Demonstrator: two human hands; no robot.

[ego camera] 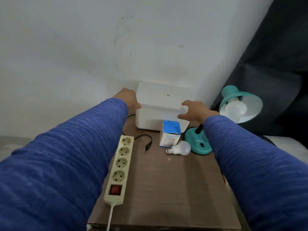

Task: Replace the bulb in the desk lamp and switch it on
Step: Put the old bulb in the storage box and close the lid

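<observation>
A teal desk lamp point(199, 142) stands at the table's right edge, its shade point(241, 100) turned toward me with a white bulb point(235, 110) screwed in. A second white bulb point(180, 148) lies loose on the table beside the lamp base. Behind it stands a blue and white bulb carton point(170, 133). My left hand point(129, 99) grips the left end of the lid of a white box point(160, 100) at the wall. My right hand point(194, 111) brackets the lid's right end, finger on top and thumb beneath.
A cream power strip point(120, 167) with a red switch lies along the left of the brown table point(166, 189). A black plug point(147, 147) on its cable lies unplugged next to it. A dark curtain point(275, 64) hangs behind the lamp.
</observation>
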